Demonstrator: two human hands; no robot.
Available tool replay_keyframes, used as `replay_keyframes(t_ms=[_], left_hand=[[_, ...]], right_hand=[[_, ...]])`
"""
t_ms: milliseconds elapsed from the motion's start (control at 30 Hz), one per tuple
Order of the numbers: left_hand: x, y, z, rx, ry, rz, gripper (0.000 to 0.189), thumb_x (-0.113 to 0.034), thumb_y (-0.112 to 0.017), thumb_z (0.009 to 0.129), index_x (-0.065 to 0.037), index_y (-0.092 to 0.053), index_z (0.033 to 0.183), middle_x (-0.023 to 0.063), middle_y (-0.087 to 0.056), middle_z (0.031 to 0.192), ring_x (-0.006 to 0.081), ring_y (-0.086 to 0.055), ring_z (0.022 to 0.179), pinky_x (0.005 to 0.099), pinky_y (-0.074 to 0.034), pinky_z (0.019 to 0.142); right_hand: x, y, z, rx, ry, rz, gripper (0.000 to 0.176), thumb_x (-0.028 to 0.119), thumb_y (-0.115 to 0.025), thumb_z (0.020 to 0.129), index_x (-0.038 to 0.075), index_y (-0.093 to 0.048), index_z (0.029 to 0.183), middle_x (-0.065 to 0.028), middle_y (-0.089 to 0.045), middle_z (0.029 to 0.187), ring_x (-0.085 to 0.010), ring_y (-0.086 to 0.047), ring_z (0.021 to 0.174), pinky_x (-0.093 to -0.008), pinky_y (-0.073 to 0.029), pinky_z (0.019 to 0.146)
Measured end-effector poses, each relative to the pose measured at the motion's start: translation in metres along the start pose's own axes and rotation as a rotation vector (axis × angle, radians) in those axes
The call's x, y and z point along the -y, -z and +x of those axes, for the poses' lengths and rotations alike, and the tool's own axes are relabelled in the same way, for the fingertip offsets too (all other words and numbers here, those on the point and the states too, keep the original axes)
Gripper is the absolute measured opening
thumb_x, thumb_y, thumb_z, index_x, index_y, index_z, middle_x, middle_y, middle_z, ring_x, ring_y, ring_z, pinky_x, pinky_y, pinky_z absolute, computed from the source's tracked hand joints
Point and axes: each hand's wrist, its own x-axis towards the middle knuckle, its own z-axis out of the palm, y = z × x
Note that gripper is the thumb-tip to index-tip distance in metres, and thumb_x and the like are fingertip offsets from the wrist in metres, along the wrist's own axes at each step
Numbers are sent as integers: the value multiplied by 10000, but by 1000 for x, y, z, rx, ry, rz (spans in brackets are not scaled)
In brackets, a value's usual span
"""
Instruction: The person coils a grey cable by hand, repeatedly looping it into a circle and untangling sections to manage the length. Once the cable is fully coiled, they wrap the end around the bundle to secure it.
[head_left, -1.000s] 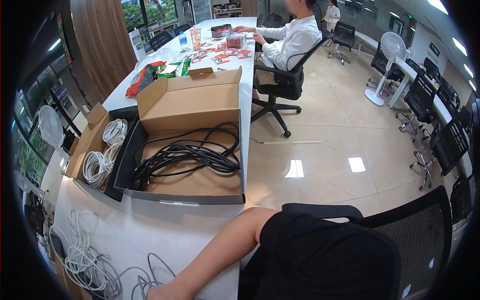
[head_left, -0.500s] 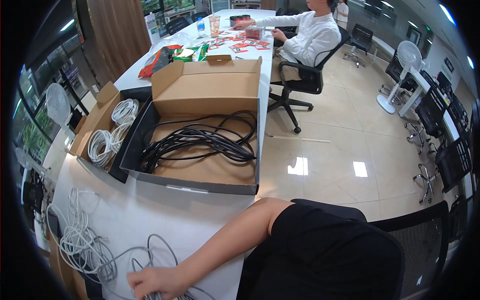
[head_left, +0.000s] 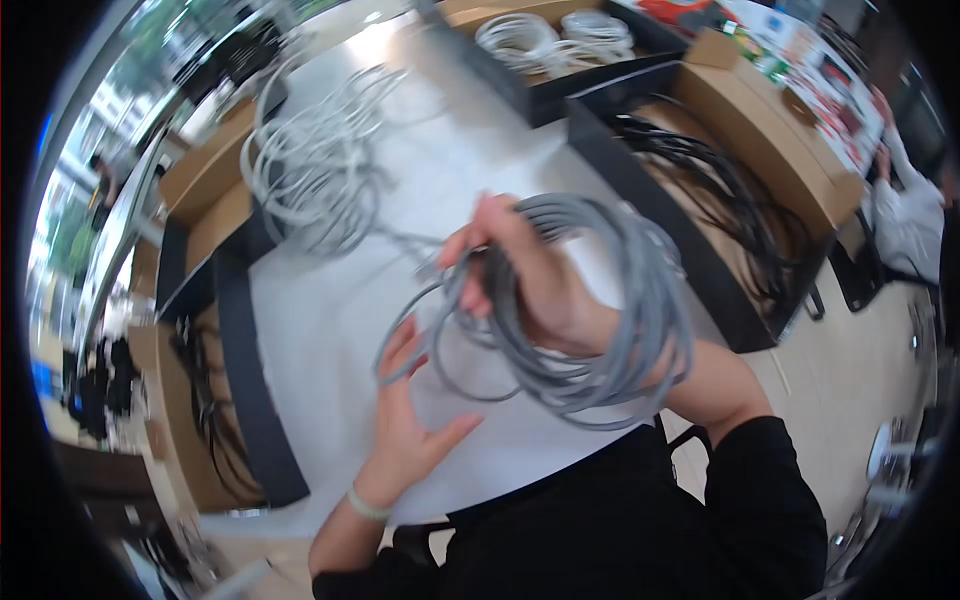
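A large coil of grey cable (head_left: pixel 655 300) is looped around my right hand (head_left: pixel 525 270), whose fingers are wrapped round its left side, above the table. Just left and below, my left hand (head_left: pixel 405 430) has its fingers and thumb spread, with a loose loop of the grey cable beside its fingertips. A wristband (head_left: pixel 368 506) circles my left wrist. Behind the hands, a tangled heap of whitish cable (head_left: pixel 310 180) lies on the white table (head_left: pixel 320 350), and a strand runs from it towards the coil.
Black cables lie in an open box (head_left: pixel 655 165) at the right and in another box (head_left: pixel 262 400) at the left. White coils fill a box (head_left: pixel 560 100) at the back. A person in white (head_left: pixel 905 215) sits at the far right.
The view has swung left and down. My right hand has risen from the table with the grey coil, and my left hand has come into view.
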Motion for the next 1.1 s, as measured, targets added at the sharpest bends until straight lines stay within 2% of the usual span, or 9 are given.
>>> replay_keyframes(t_ms=[133,367,467,533,767,833,867,933,1100], left_hand=[[3,0,9,205,5,21,761,-277,-736,666,25,-340,1241,207,-343,1283,354,-309,1213,411,-290,978],[3,-4,4,142,94,-67,491,-237,-722,669,-38,-530,1074,200,-380,1251,327,-318,1220,404,-274,975],[2,10,8,189,53,-104,247,-194,-691,683,-57,-581,856,154,-499,1151,289,-438,1109,393,-263,977],[4,24,8,76,-32,-145,160,-150,-654,686,-55,-526,696,70,-593,885,217,-544,804,393,-250,978],[16,46,-1,-55,2,-281,230,-194,-623,726,-63,-461,629,-14,-413,567,85,-369,483,387,-372,865],[19,53,-3,-285,75,-679,404,-436,-560,789,-78,-418,669,-36,-355,567,72,-331,461,348,-411,754],[21,60,-1,-276,72,-685,404,-436,-560,789,-78,-418,669,-36,-355,567,72,-331,461,348,-411,754],[20,75,5,-152,128,-1478,474,-509,-551,789,-56,-426,731,-33,-281,547,70,-307,469,282,-406,649],[22,71,9,-227,241,-2008,517,-490,-544,809,8,-438,891,9,-367,673,90,-358,529,243,-437,589]], right_hand=[[-11,3,-3,111,-34,-14,290,334,-408,915,66,-424,805,-128,-561,812,-130,-515,562,-235,-434,529],[-18,-2,-12,273,-115,-222,287,320,-415,917,43,-443,844,-157,-568,853,-138,-537,586,-245,-449,542],[-15,5,-9,269,-34,-284,298,343,-395,921,58,-452,853,-171,-562,849,-122,-509,515,-218,-418,474],[-8,9,-3,241,18,-252,305,352,-385,922,64,-454,853,-175,-563,856,-115,-496,496,-203,-393,443],[17,14,13,7,153,-286,289,362,-385,921,101,-470,832,-184,-571,856,-96,-435,434,-184,-320,392],[20,20,18,27,243,-294,289,360,-386,922,105,-476,817,-172,-574,827,-96,-472,499,-191,-365,464],[20,28,23,46,275,-297,271,347,-408,918,113,-478,801,-145,-578,803,-109,-505,596,-215,-404,577],[22,29,23,-45,275,-276,263,340,-420,914,110,-478,800,-134,-585,812,-122,-515,643,-230,-408,611],[26,28,33,-130,417,-225,282,328,-438,909,94,-432,750,-143,-589,930,-207,-553,938,-312,-425,836]])
